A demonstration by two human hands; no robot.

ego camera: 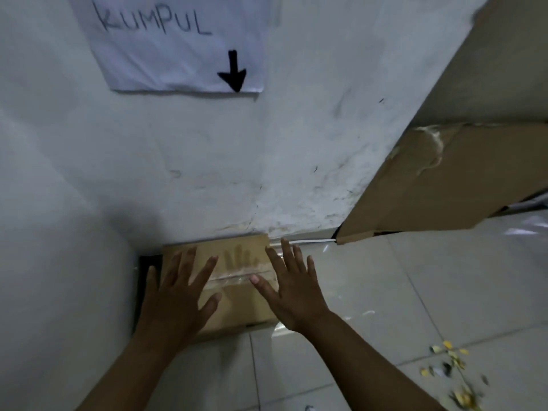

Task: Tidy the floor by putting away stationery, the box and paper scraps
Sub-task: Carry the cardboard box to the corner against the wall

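The taped cardboard box [237, 280] sits on the tiled floor [385, 292] against the wall [207, 158] under a paper sign [178, 46], with the left hand [175, 298] and right hand [292, 289] spread flat, fingers straight, over its top, gripping nothing, while paper scraps [450, 369] lie well apart on the right.

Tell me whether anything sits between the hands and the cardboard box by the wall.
Nothing visible does. The left hand and right hand are spread open directly over the taped cardboard box, which sits on the tiled floor against the wall, under the paper sign. Whether they touch it is unclear.
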